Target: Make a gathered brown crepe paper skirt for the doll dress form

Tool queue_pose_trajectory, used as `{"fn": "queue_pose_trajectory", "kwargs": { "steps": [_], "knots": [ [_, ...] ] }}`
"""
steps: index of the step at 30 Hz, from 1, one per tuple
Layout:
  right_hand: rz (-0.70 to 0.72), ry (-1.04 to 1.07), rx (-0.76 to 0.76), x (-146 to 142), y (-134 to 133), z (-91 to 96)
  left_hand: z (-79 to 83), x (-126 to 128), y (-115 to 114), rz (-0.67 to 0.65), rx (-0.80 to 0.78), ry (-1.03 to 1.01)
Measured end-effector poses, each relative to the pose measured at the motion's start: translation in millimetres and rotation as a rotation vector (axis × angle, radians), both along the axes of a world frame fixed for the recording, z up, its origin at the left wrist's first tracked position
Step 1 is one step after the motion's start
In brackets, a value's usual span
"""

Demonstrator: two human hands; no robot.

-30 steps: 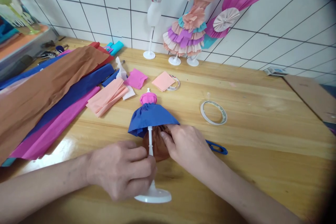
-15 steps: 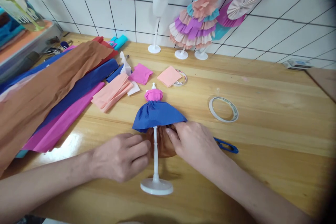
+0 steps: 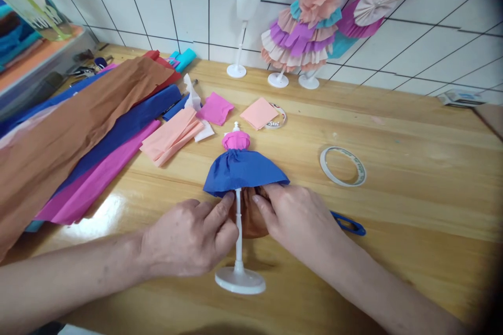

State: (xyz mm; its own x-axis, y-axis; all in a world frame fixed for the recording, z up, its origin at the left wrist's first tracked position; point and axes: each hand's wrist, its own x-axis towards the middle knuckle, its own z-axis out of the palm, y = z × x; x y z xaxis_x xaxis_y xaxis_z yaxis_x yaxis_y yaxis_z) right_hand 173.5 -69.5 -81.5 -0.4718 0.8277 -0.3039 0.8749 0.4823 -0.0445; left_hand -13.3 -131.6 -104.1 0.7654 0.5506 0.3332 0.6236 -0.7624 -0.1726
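I have my left hand (image 3: 192,238) and right hand (image 3: 293,214) at the blue skirt (image 3: 247,170) (brown material (image 3: 250,220) between them) — whether either grips, I can't tell.

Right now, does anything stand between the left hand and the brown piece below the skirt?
Yes, the white post stands between the left hand and most of the brown piece; nothing visible blocks the right hand.

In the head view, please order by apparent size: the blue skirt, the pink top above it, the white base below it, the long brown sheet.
1. Long brown sheet
2. Blue skirt
3. White base, though nearer the camera
4. Pink top
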Motion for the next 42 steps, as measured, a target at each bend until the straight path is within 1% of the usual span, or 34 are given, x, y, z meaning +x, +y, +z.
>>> {"fn": "queue_pose_trajectory", "kwargs": {
  "steps": [6, 10, 14, 17, 21, 24, 29, 35, 38, 42],
  "knots": [
    [0.015, 0.017, 0.014, 1.5, -0.2, -1.3, -5.9, 0.5, -2.2, 0.047, -0.060, 0.068],
    [0.021, 0.023, 0.025, 3.4, -0.9, -2.2, -4.1, 1.9, -2.5, 0.062, -0.092, 0.057],
    [0.013, 0.039, 0.035, 5.4, -1.6, -3.4, 3.0, 3.2, -1.2, -0.013, -0.077, -0.042],
    [0.025, 0.069, 0.046, 6.7, -3.0, -3.4, 6.3, 5.8, 2.1, -0.074, -0.085, -0.020],
    [0.045, 0.086, 0.062, 9.8, -5.8, -2.1, 5.7, 13.2, 6.1, -0.126, -0.118, -0.010],
    [0.054, 0.119, 0.084, 12.7, -7.9, -2.1, 5.0, 18.1, 7.7, -0.134, -0.119, -0.045],
    [0.090, 0.235, 0.122, 18.9, -17.5, -3.6, 7.8, 19.4, 10.3, -0.119, -0.102, -0.043],
    [0.152, 0.340, 0.192, 30.6, -30.4, 0.5, 8.4, 19.5, 12.9, -0.112, -0.115, -0.045],
    [0.125, 0.299, 0.193, 29.8, -26.4, 3.2, 9.5, 19.6, 12.1, -0.103, -0.097, -0.050],
    [0.078, 0.236, 0.120, 20.1, -13.9, 6.0, 16.7, 19.4, 11.5, -0.084, -0.081, -0.066]
  ]
}}
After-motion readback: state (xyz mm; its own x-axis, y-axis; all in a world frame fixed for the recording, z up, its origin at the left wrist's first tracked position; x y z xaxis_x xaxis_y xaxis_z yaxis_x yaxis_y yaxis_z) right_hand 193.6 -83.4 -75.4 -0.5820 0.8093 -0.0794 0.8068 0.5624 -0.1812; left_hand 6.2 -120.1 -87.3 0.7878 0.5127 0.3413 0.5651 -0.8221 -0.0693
